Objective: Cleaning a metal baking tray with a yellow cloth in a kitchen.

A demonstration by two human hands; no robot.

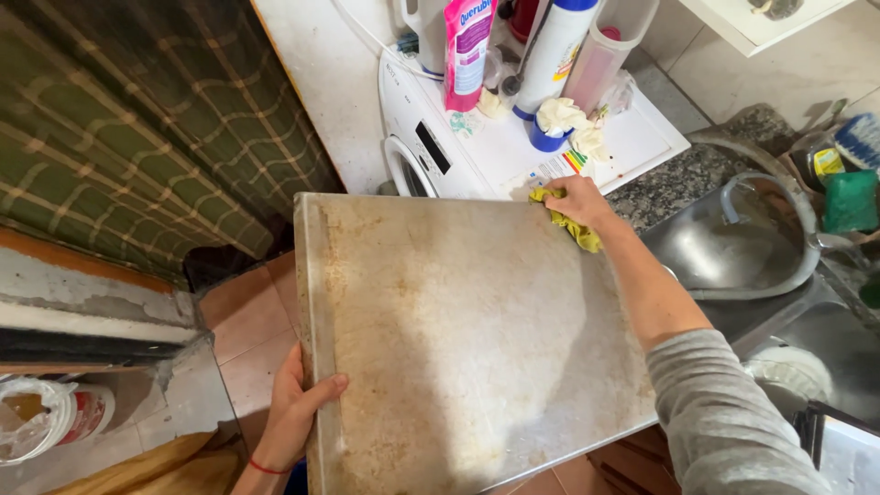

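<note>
Gripping the near left edge of a large stained metal tray (458,339), the left hand (298,412) is closing on it with the thumb lying over the raised rim and the fingers hidden beneath; a thin red band is circling the wrist. Pressing a crumpled yellow cloth (573,225) against the tray's far right corner, the right hand (576,200) is bunching its fingers over the cloth, with a grey sleeve covering the upper arm. Tray: flat, rectangular, brown-speckled, being held tilted above a terracotta tiled floor (247,330). Beyond the cloth: a white washing machine (477,147) carrying a pink pouch (467,50), a white spray can (555,50) and a clear container (610,46). Right of the tray: a steel sink (733,247) with a grey hose lying in it.
</note>
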